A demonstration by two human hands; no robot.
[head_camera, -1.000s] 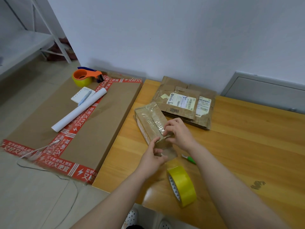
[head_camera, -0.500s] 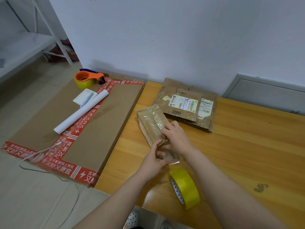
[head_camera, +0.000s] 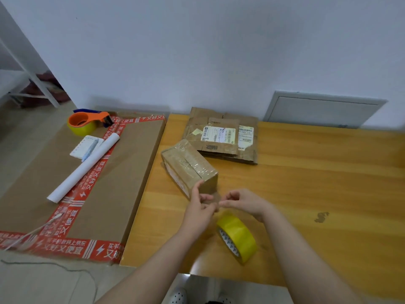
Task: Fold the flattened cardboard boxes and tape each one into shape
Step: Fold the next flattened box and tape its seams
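Both hands (head_camera: pixel 198 212) (head_camera: pixel 243 202) pinch clear tape, fingers (head_camera: pixel 223 202) together — left thumb touches the taped box (head_camera: pixel 188 164).

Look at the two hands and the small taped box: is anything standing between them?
Nothing visible does. The left hand is at the near end of the box, the right hand just beside it. The tape roll lies nearer the person, behind the hands.

The honey-yellow wooden table (head_camera: pixel 306 172) shows streaky grain and one dark smudge. The yellow tape roll (head_camera: pixel 237 238) has a white-and-black zigzag core. The small brown cardboard box (head_camera: pixel 188 165) glistens under clear tape. The flattened brown cardboard stack (head_camera: pixel 221 137) carries white and pale-yellow labels. The large brown carton (head_camera: pixel 87 183) wears red tape with white lettering. The tape dispenser (head_camera: pixel 86 122) is orange and yellow.
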